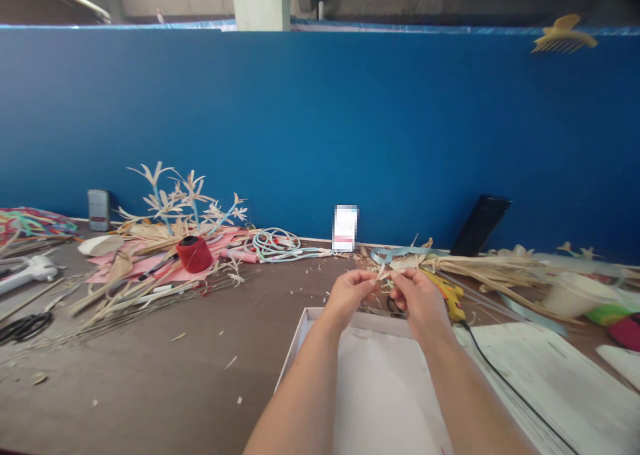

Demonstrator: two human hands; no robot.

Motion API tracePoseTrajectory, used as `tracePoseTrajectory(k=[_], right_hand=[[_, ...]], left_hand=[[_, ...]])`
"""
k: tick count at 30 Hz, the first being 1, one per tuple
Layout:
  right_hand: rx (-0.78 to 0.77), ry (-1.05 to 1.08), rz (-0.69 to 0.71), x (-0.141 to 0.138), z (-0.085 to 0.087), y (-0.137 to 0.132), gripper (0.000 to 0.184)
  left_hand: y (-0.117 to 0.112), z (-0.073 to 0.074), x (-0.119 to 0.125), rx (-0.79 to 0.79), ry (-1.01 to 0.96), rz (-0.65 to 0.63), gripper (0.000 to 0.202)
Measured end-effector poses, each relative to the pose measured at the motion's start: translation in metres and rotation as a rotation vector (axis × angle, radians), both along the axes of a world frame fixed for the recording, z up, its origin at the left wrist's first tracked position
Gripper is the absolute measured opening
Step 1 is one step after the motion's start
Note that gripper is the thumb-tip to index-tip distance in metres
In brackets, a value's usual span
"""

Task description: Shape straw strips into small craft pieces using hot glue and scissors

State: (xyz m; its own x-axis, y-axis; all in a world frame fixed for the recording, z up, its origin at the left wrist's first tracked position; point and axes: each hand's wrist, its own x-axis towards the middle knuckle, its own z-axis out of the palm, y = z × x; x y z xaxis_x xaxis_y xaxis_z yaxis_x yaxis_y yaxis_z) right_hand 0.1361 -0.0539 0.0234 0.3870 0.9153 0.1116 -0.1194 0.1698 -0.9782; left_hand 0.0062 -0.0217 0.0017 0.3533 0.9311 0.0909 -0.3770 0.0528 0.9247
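Note:
Both of my hands are raised over the far edge of a white shallow box [305,331] on the brown table. My left hand [347,295] and my right hand [417,296] pinch the two ends of a small pale straw strip [384,274] between thumb and fingers. The fingers of both hands are closed on it. Just beyond my hands lie a coil of light blue ribbon [395,253] and a heap of dried straw leaves [480,268]. A yellow glue gun [450,296] lies right of my right hand.
Left of centre stand straw flowers on blue stems [183,198], a red thread spool [194,253], pink paper, loose straw and black scissors [23,326]. A white cup [575,293], printed sheets [540,375] and a black cable lie at the right. A blue partition closes the back.

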Motion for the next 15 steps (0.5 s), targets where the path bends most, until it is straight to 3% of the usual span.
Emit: tracePoseTrajectory(k=[15], right_hand=[[0.01,0.012,0.03,0.0011,-0.0032,0.0013,0.032]], left_hand=[[0.0014,-0.0015,0.0009,0.047,0.022,0.011,0.033]])
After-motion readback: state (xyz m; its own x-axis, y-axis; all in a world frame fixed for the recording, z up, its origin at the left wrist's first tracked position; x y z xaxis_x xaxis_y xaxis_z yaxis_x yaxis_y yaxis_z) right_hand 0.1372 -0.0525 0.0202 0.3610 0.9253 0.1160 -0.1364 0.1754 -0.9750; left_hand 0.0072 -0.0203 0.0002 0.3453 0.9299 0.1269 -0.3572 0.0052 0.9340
